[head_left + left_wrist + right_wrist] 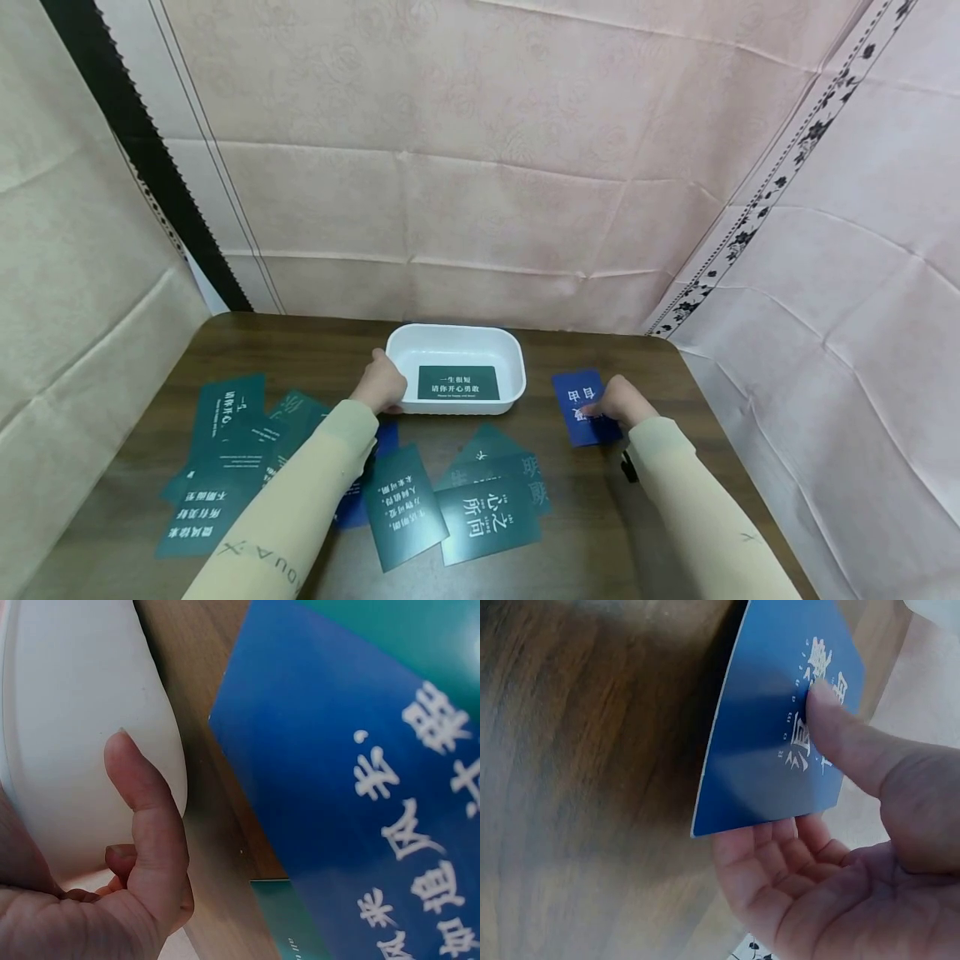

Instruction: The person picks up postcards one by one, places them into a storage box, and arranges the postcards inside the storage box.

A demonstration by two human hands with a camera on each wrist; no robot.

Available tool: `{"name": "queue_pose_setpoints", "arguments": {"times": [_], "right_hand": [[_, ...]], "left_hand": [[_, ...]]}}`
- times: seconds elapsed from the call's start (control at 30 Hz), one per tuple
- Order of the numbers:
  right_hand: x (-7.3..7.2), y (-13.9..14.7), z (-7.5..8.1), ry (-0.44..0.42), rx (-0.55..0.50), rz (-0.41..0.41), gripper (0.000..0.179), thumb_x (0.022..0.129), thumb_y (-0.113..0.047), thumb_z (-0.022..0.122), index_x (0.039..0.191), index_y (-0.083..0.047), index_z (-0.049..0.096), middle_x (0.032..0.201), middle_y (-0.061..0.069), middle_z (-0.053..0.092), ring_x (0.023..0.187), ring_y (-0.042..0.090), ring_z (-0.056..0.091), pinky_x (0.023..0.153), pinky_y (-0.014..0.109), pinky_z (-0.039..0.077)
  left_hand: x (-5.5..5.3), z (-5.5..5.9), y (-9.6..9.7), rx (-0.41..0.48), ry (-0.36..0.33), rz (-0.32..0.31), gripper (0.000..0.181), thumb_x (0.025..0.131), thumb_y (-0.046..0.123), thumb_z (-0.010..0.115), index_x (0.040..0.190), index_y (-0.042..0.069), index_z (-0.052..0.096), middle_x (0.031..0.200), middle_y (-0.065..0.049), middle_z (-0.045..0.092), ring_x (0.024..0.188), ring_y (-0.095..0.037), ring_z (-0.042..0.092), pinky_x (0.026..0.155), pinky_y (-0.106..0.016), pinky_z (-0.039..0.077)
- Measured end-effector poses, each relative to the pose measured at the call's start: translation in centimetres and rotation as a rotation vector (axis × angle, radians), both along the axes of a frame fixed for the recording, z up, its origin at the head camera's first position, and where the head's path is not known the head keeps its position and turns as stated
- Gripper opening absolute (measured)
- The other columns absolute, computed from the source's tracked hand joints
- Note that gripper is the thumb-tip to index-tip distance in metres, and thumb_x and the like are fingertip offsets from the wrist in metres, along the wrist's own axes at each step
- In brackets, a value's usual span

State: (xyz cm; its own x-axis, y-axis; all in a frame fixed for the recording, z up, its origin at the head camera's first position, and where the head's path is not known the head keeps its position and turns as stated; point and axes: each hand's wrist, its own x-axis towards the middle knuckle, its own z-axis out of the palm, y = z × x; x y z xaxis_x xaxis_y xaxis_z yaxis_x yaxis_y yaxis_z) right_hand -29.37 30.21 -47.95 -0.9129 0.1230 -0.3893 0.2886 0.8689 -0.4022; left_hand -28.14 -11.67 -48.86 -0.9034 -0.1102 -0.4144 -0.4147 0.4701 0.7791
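Note:
My left hand (pixel 381 383) grips the left end of a white plastic tray (pixel 517 367) near the table's far edge. In the left wrist view its thumb lies along the tray's outer wall (pixel 82 690). A dark green card (pixel 457 383) with white writing lies inside the tray. To the right, my right hand (pixel 624 403) pinches a blue card (pixel 579 408). The right wrist view has the thumb on the printed face of this blue card (pixel 765 750) and the fingers beneath it; its near edge stands off the wood.
Several overlapping green cards (pixel 217 483) lie at the left of the wooden table (pixel 577 533). More green cards (pixel 491 517) are in front of the tray, with a blue card (pixel 352 508) partly under the left forearm. Pale cloth (pixel 450 208) hangs behind the table.

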Motion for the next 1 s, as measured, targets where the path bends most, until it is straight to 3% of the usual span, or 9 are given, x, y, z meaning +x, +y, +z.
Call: {"name": "queue_pose_setpoints", "arguments": {"times": [0.13, 0.27, 0.37, 0.5, 0.7, 0.87, 1.0], "right_hand": [[0.0, 0.3, 0.6, 0.057, 0.019, 0.073, 0.04, 0.082, -0.019, 0.078, 0.102, 0.012, 0.064, 0.093, 0.016, 0.064, 0.084, 0.026, 0.059, 0.08, 0.043, 0.052], [0.0, 0.5, 1.2, 0.114, 0.013, 0.116, 0.023, 0.085, -0.011, 0.072, 0.09, 0.008, 0.061, 0.087, 0.015, 0.059, 0.078, 0.025, 0.057, 0.072, 0.039, 0.052], [-0.1, 0.6, 1.7, 0.155, -0.046, 0.102, 0.016, 0.086, -0.003, 0.068, 0.086, 0.003, 0.053, 0.086, 0.014, 0.053, 0.077, 0.025, 0.054, 0.066, 0.034, 0.05], [-0.3, 0.5, 2.7, 0.185, -0.074, 0.117, 0.01, 0.089, 0.0, 0.061, 0.091, 0.002, 0.052, 0.09, 0.014, 0.054, 0.082, 0.027, 0.055, 0.067, 0.035, 0.05], [-0.8, 0.0, 5.7, 0.249, 0.007, 0.235, 0.014, 0.092, -0.003, 0.057, 0.104, 0.004, 0.053, 0.099, 0.019, 0.058, 0.093, 0.033, 0.057, 0.083, 0.048, 0.049], [-1.3, -1.1, 8.1, 0.309, -0.018, 0.334, 0.017, 0.096, -0.004, 0.054, 0.11, 0.004, 0.053, 0.115, 0.026, 0.057, 0.108, 0.04, 0.055, 0.094, 0.053, 0.045], [-1.8, -2.6, 9.6, 0.368, -0.045, 0.381, 0.016, 0.097, -0.004, 0.053, 0.111, 0.003, 0.054, 0.117, 0.026, 0.059, 0.11, 0.04, 0.057, 0.094, 0.052, 0.046]], "left_hand": [[0.0, 0.0, 0.0, 0.006, -0.001, 0.0, 0.08, 0.092, -0.001, 0.051, 0.149, 0.004, -0.005, 0.12, -0.027, 0.039, 0.093, -0.038, 0.056, 0.058, -0.038, 0.058], [-0.1, -0.1, 0.1, 0.003, 0.0, -0.001, 0.08, 0.092, -0.001, 0.05, 0.149, 0.003, -0.006, 0.119, -0.028, 0.04, 0.091, -0.038, 0.057, 0.057, -0.038, 0.058], [-0.1, -0.2, 0.1, 0.002, 0.0, -0.004, 0.079, 0.093, -0.001, 0.05, 0.149, 0.003, -0.006, 0.119, -0.028, 0.039, 0.092, -0.038, 0.057, 0.057, -0.038, 0.058], [-0.2, -0.2, 0.0, -0.002, -0.004, -0.002, 0.078, 0.093, 0.0, 0.05, 0.148, 0.003, -0.005, 0.12, -0.028, 0.038, 0.092, -0.038, 0.056, 0.056, -0.037, 0.058], [-0.1, 0.0, 0.0, 0.0, -0.012, -0.001, 0.078, 0.093, 0.0, 0.05, 0.148, 0.004, -0.005, 0.121, -0.028, 0.038, 0.093, -0.038, 0.056, 0.056, -0.037, 0.058], [0.1, 0.3, 0.0, -0.008, -0.017, -0.001, 0.078, 0.094, 0.0, 0.048, 0.149, 0.003, -0.007, 0.122, -0.028, 0.038, 0.092, -0.038, 0.057, 0.057, -0.037, 0.058], [0.2, 0.5, 0.1, -0.015, -0.015, -0.004, 0.077, 0.094, 0.0, 0.048, 0.149, 0.003, -0.006, 0.122, -0.028, 0.037, 0.092, -0.038, 0.057, 0.058, -0.038, 0.058]]}}
